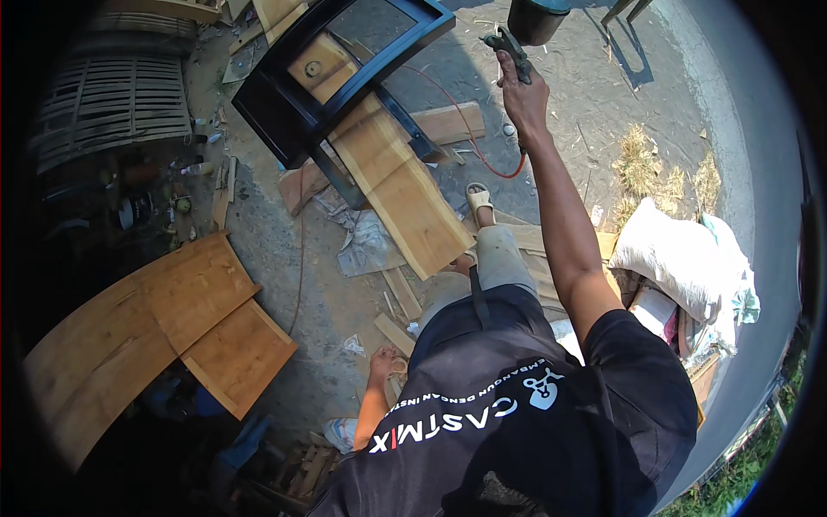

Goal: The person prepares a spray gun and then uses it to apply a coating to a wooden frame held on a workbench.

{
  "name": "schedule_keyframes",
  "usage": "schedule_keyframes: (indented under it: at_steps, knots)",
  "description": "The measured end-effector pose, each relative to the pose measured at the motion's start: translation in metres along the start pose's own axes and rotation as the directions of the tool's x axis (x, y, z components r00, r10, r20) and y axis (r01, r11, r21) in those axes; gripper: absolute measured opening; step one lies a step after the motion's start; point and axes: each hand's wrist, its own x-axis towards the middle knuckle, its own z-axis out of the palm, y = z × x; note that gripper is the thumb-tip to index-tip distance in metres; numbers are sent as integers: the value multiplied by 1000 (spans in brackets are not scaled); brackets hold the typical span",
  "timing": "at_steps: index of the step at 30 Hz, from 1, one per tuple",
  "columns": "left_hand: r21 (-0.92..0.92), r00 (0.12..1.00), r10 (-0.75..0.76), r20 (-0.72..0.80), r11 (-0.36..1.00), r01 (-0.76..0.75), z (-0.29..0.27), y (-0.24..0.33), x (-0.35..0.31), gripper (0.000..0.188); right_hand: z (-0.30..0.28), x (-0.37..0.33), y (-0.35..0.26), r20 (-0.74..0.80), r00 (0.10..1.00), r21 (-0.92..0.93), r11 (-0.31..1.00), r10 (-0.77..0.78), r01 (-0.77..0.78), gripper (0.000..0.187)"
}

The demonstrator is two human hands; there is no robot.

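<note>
My right hand (525, 96) is stretched out ahead, wrapped around the grip of a spray gun (510, 53). A dark cup (536, 21) sits on the gun, partly cut off by the top edge, and a red hose (491, 171) runs from below the hand. To the left of the gun stands a glossy black furniture frame (267, 99) with open panels, apart from it. My left hand (381, 365) hangs low at my side with curled fingers; whether it holds anything is hidden. Beside it shows a small tan ring-shaped thing (399, 366).
Long wooden boards (413, 207) lie under and before the black frame. Brown wood panels (189, 302) stand at the left, near a slatted bamboo rack (121, 103). White sacks (680, 258) and straw (639, 164) are at the right. Wood offcuts lie around my feet.
</note>
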Motion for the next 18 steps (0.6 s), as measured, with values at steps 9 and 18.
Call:
schedule_keyframes:
  at_steps: [9, 18]
  knots:
    - [110, 997, 68, -38, 992, -64, -10, 76, 23, 27, 7, -8, -24, 331, 935, -195, 961, -126, 199, 55]
    - [100, 998, 39, -49, 994, -34, -3, 78, 6, 30, -2, 5, 13, 41, 999, -32, 999, 3, -1, 66]
